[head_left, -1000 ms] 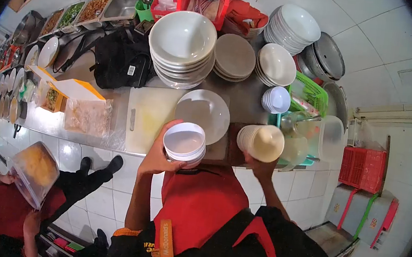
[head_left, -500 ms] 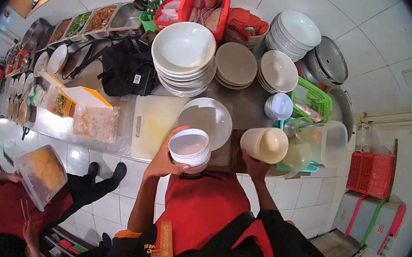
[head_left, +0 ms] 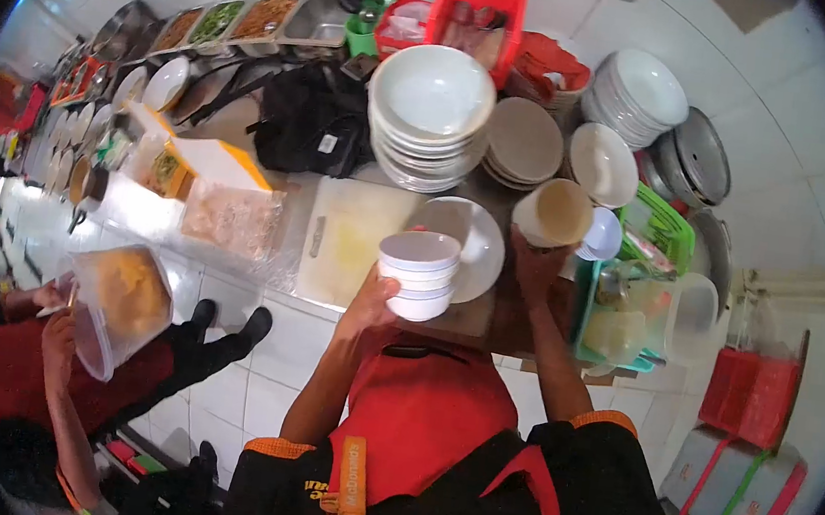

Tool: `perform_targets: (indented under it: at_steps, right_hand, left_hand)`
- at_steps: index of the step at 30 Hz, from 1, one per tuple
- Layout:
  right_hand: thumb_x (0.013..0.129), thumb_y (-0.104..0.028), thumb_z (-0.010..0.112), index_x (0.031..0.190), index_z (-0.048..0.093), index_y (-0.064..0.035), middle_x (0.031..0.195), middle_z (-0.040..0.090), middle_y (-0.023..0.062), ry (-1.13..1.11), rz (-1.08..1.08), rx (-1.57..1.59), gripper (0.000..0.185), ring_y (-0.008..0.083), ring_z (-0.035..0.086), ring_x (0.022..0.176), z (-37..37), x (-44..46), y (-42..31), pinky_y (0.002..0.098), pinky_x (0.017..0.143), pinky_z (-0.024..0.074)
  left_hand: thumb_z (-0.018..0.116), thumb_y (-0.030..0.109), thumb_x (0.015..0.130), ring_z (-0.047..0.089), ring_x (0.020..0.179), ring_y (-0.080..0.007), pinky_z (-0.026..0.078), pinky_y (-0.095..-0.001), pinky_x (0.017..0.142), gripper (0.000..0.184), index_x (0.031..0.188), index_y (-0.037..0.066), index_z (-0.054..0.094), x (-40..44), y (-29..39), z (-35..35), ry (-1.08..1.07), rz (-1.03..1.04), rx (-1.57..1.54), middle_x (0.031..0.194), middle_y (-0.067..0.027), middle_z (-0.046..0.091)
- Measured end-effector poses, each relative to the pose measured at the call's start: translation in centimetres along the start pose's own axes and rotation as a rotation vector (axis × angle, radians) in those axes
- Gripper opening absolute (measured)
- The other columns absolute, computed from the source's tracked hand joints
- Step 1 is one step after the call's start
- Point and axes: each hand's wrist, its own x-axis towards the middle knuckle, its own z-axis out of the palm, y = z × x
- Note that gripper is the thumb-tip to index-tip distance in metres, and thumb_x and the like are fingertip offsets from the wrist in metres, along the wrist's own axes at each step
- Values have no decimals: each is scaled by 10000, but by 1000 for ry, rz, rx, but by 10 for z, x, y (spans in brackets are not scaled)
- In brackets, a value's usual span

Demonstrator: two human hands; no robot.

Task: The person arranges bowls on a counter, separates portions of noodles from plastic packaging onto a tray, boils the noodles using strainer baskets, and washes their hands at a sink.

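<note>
My left hand (head_left: 371, 301) is wrapped round a short stack of small white bowls (head_left: 420, 283), held just over the counter's front edge. Behind that stack, a white plate (head_left: 479, 255) lies partly covered by it. My right hand (head_left: 534, 270) grips a cream-coloured stack of bowls (head_left: 551, 215) from below, its open side facing me. This stack is close to the small white bowls (head_left: 601, 235) and the large white bowls (head_left: 603, 165) at the back right. Some fingers of both hands are hidden.
A cutting board (head_left: 355, 251) and a bag of pale food (head_left: 232, 216) lie to the left. Tall stacked bowls (head_left: 433, 104) stand at the back. A green basket (head_left: 658, 233) and clear containers (head_left: 692, 317) are right. Lower left, a co-worker holds a clear tub (head_left: 131, 303).
My right hand has carried the cream bowls farther back over the counter. The stack in my left hand has tipped, showing more of its side. The view has shifted, and the co-worker's tub has turned.
</note>
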Motion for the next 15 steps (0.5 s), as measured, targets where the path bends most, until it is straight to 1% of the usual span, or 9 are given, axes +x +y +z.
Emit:
perform_targets:
  at_steps: [2,3,4,6,7,8,10,12,15]
  right_hand:
    - [592,-263,833,1308,182,24,1224,404,187,-11,-78,-119,1009,310,401,1160,-6,-4,22,402,997,308]
    - [643,-289,805,1290,215,45,1189,422,176,-42,-154,-53,937,286,399,1143,-13,-5,1,381,994,296]
    - [643,-289,805,1290,215,45,1189,422,176,-21,-152,-70,937,286,399,1143,-27,-11,-18,381,994,296]
    - [712,-272,757,1279,256,41,1125,451,143,40,108,-177,818,220,448,1056,-46,-33,-56,342,932,352]
    - [776,-256,701,1235,367,23,1070,469,105,51,141,10,632,160,470,973,-47,-41,-83,296,859,397]
    - [776,-256,701,1235,367,23,1070,469,105,42,156,15,632,160,470,973,-50,-45,-103,296,859,397]
    - [804,-258,672,1186,454,-4,1072,474,83,-481,238,216,508,150,483,970,-62,-46,-133,274,830,416]
    - [800,-255,673,1138,525,-41,1072,484,84,-512,191,352,426,171,492,995,-53,-46,-153,297,852,416]
    - [773,-230,693,1036,617,-61,1075,511,108,-484,49,158,322,206,512,1022,-45,-45,-154,330,888,414]
  left_hand:
    - [751,481,625,547,1056,-240,469,-361,899,997,1355,26,248,2,-1,5,-27,-17,-72,1228,-157,483]
    - [769,396,654,543,1072,-249,469,-382,898,960,1356,9,242,3,-1,6,-69,-19,-154,1225,-162,485]
    - [755,432,657,553,1058,-246,465,-374,901,963,1353,6,245,4,2,11,-101,-34,-71,1201,-159,509]
    - [740,466,657,563,1043,-242,462,-363,902,960,1344,-3,261,7,-1,5,-120,-82,57,1184,-151,525]
    - [738,467,656,564,1041,-241,460,-360,903,949,1336,-8,275,6,-5,7,-83,-122,26,1191,-153,521]
    - [735,467,656,564,1040,-240,458,-357,903,939,1328,-12,289,8,-10,10,-51,-158,-3,1197,-155,518]
    - [723,448,679,546,1062,-240,446,-358,913,885,1317,-10,313,13,-19,10,-32,-232,45,1203,-155,511]
    - [711,427,697,516,1093,-240,429,-362,927,851,1319,0,318,29,-22,28,-85,-207,27,1215,-153,495]
    - [690,407,726,494,1109,-244,415,-370,936,813,1326,7,314,32,-26,39,-60,-229,53,1231,-152,474]
